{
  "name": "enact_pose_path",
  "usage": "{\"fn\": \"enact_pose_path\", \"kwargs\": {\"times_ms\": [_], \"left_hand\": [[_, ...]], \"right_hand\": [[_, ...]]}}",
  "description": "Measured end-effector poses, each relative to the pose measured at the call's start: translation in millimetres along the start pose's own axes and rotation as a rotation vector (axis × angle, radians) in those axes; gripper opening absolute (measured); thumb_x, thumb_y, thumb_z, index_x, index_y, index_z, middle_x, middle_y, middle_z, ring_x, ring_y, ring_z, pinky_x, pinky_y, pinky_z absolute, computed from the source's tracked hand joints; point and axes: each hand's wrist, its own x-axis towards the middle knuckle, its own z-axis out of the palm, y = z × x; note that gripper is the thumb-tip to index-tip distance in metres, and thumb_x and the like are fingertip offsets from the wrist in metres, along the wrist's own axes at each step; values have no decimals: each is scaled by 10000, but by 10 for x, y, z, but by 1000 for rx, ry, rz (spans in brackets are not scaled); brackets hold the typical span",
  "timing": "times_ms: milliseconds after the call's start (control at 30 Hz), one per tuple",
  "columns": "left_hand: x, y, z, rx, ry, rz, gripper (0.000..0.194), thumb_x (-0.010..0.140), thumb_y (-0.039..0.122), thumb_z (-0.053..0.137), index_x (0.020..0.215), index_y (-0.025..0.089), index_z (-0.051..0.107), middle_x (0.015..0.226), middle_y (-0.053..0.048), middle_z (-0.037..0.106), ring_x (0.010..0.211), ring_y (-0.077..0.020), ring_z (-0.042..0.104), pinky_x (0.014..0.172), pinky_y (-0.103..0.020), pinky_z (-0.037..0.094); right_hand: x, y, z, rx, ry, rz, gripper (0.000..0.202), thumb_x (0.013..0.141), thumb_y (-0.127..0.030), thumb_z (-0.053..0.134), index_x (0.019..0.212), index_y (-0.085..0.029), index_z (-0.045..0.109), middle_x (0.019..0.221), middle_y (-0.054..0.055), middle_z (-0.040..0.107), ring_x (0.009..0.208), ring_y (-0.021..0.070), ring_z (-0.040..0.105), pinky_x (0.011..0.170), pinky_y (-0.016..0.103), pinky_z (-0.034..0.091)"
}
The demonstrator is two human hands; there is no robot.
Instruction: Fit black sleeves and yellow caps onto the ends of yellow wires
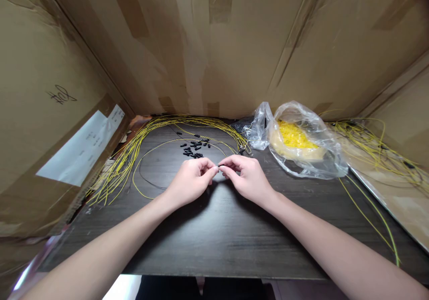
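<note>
My left hand (194, 179) and my right hand (246, 175) meet fingertip to fingertip above the dark table (208, 237). Between the right thumb and forefinger is a small black sleeve (220, 166). The left fingers are pinched against its near end; what lies inside them is hidden. A thin yellow wire (134, 177) curves round behind the hands and disappears by the left wrist. Just beyond my fingers lies a loose pile of small black sleeves (191, 151).
A bundle of yellow wires (140, 134) arcs along the back and left. Behind on the right stand a clear bag of yellow pieces (296, 134) and a smaller clear bag (260, 130). More yellow wires (368, 141) lie on cardboard at right. Cardboard walls (201, 58) enclose the table.
</note>
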Motion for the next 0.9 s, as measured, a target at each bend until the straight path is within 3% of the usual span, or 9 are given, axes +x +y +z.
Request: {"fn": "enact_pose_path", "kwargs": {"times_ms": [167, 367, 700, 900], "left_hand": [[8, 3, -15, -13, 9, -28, 305, 876, 429, 571, 815, 158, 697, 654, -27, 679, 508, -123, 560, 480, -223, 392], [24, -7, -30, -183, -31, -121, 250, 858, 397, 588, 808, 155, 633, 663, -15, 664, 428, -97, 527, 441, -214, 395], [36, 9, -22, -290, -87, -95, 282, 851, 408, 612, 801, 132, 646, 655, -22, 655, 417, -73, 493, 414, -194, 374], [49, 5, -71, -347, -67, -123, 235, 822, 366, 649, 787, 134, 634, 677, -32, 665, 434, -76, 501, 407, -193, 352]], "right_hand": [[6, 1, -10, -14, 13, -1, 98, 888, -167, 608, 885, -185, 704, 799, 27, 713, 736, 155, 657, 690, 279, 509], [14, 25, -22, 2, 33, 15, 100, 894, -185, 600, 890, -183, 700, 824, 38, 713, 748, 157, 657, 695, 280, 520], [-5, 24, 13, 94, -9, 64, 103, 894, -221, 606, 907, -183, 701, 837, 44, 719, 753, 160, 667, 675, 277, 533], [17, 27, -3, 153, 33, 106, 111, 887, -251, 617, 920, -176, 692, 817, 50, 716, 716, 158, 666, 663, 281, 545]]}}
